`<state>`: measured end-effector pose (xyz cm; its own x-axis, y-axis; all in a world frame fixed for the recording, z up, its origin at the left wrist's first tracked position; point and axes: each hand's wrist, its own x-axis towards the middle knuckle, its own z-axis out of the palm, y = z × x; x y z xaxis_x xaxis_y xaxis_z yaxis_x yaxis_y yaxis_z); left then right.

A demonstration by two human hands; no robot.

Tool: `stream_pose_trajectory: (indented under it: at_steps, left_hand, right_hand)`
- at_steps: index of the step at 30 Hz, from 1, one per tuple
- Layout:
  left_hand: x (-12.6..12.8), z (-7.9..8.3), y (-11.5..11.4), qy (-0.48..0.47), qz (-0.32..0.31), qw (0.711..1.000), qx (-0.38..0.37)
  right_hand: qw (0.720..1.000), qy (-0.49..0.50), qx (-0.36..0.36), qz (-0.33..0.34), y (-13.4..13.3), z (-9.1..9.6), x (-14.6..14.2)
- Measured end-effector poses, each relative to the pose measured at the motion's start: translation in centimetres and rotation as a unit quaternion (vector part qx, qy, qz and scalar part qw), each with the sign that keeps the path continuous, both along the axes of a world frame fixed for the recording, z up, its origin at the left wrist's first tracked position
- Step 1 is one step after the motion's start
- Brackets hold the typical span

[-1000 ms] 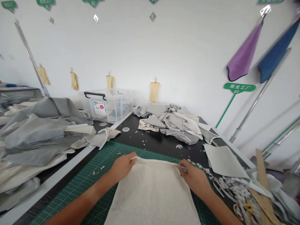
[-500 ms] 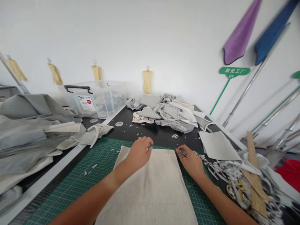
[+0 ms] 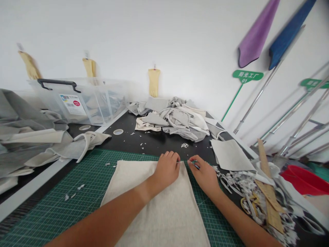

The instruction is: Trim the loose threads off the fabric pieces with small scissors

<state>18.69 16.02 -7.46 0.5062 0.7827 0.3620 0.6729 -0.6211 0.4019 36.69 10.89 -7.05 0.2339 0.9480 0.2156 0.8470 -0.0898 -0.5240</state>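
Observation:
A cream piece of cloth (image 3: pixel 164 209) lies flat with its far edge near the top of a green cutting mat (image 3: pixel 64 188). Curled over that edge, close to the far right corner, my left hand (image 3: pixel 167 168) is closed with its thumb and fingertips pinching the cloth. Just beyond the corner, my right hand (image 3: pixel 205 173) grips a thin tool with a dark end (image 3: pixel 196 166); most of it is hidden by the fingers, so its kind cannot be made out. A fine line spans the small gap between the two hands.
Grey and cream cloths (image 3: pixel 177 118) are heaped at the back, more (image 3: pixel 31 137) at left beside a clear plastic box (image 3: pixel 77 103). On the right are folded cloth (image 3: pixel 231 154), shredded scraps (image 3: pixel 241 187) and wooden rulers (image 3: pixel 273 212). A tape roll (image 3: pixel 118 132) lies behind the mat.
My left hand has slid right along the cloth's far edge, nearer the right hand. The right hand stays by the corner. My view has turned slightly right.

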Motion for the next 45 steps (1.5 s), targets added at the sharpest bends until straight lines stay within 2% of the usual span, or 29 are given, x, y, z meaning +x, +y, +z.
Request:
stream_pose_trajectory:
  at_steps: [4, 11, 16, 22, 28, 35, 45]
  left_hand:
    - [0.2, 0.0, 0.4, -0.014, -0.035, 0.999, -0.007]
    - [0.2, 0.1, 0.6, -0.115, -0.101, 0.987, -0.057]
    - [0.2, -0.3, 1.1, -0.150, -0.079, 0.982, -0.082]
    - [0.1, -0.2, 1.6, -0.177, -0.101, 0.974, -0.098]
    - [0.0, -0.4, 1.9, -0.224, -0.098, 0.963, -0.108]
    - [0.3, -1.2, 2.4, -0.187, -0.091, 0.972, -0.110]
    - [0.1, -0.5, 2.1, -0.254, -0.102, 0.954, -0.120]
  right_hand:
    - [1.000, 0.016, -0.011, 0.023, -0.1, -0.2, -0.1]
    - [0.997, 0.045, -0.012, 0.054, 0.0, -0.1, -0.2]
    - [0.993, 0.083, 0.022, 0.082, 0.1, -0.2, 0.0]
    - [0.993, 0.084, 0.010, 0.083, 0.0, -0.2, 0.1]
    - [0.993, 0.078, 0.016, 0.086, 0.1, -0.5, 0.3]
    - [0.992, 0.079, 0.035, 0.092, 0.3, -1.0, 0.4]
    - [0.994, 0.075, 0.017, 0.082, -0.1, -0.4, 0.0]
